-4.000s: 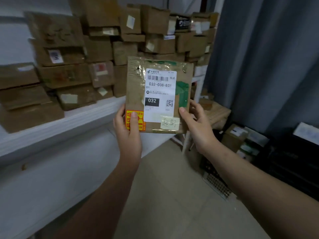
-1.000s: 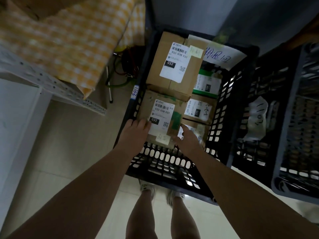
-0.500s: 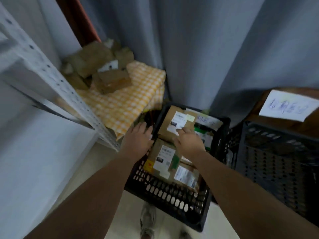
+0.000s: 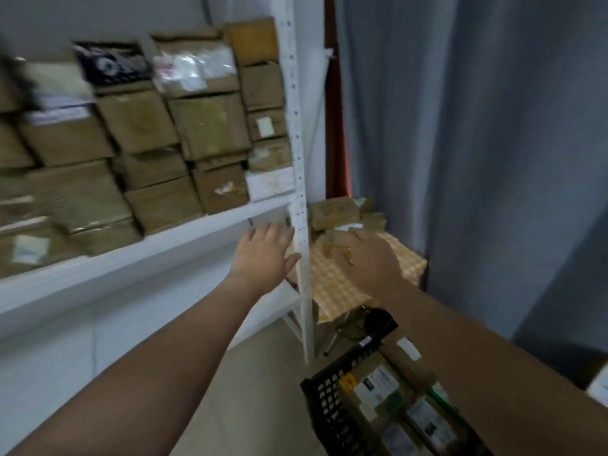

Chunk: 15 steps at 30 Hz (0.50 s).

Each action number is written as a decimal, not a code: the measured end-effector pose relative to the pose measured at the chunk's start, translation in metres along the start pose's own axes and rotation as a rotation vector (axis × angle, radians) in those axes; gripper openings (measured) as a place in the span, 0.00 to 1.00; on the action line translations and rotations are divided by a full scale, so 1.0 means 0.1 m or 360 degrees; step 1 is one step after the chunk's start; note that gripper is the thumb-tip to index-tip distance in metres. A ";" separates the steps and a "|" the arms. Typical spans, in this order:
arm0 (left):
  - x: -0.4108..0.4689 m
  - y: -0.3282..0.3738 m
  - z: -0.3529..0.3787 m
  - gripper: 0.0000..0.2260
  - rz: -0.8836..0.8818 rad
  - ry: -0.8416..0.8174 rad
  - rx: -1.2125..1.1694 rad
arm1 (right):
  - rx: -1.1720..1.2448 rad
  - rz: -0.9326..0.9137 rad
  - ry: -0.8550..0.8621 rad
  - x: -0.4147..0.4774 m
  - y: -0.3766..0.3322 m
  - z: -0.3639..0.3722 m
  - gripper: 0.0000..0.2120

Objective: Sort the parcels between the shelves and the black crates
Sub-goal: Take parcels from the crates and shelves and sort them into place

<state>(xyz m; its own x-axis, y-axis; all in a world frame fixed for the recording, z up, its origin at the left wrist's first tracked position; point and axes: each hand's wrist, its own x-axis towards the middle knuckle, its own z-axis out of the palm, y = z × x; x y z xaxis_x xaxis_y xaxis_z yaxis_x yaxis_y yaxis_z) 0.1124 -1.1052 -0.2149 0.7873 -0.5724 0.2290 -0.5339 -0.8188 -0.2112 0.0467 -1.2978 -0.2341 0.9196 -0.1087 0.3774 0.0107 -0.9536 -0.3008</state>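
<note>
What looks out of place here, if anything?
A loose heap of brown parcels sits on the yellow checked cloth right of the shelf, neither shelved nor in the black crate. The shelf boxes look unevenly stacked, though motion blur hides detail. Nothing visibly spilled or torn.

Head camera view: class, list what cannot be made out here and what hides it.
1. Shelf parcels: labels unreadable, motion blur, head view.
2. Black crate: cut by the bottom edge, partly behind the right forearm.
3. Parcels on the checked cloth: partly behind the shelf post and right hand.
</note>
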 end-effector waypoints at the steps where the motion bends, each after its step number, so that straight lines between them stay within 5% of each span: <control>1: -0.11 -0.15 -0.12 0.26 -0.0062 0.0028 -0.0012 | 0.0005 -0.0049 0.0008 0.06 -0.18 -0.04 0.18; 15: -2.25 -2.16 -0.92 0.22 -0.0851 0.0416 0.0093 | 0.0288 -0.0838 0.0105 0.35 -3.01 -0.13 0.17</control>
<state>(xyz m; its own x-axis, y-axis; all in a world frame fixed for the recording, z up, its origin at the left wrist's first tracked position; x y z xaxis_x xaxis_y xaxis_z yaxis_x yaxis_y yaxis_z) 0.0223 -0.8036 -0.1331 0.8361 -0.0796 0.5427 -0.0609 -0.9968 -0.0523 0.0705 -1.0187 -0.1189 0.7455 0.3462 0.5696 0.5343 -0.8212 -0.2002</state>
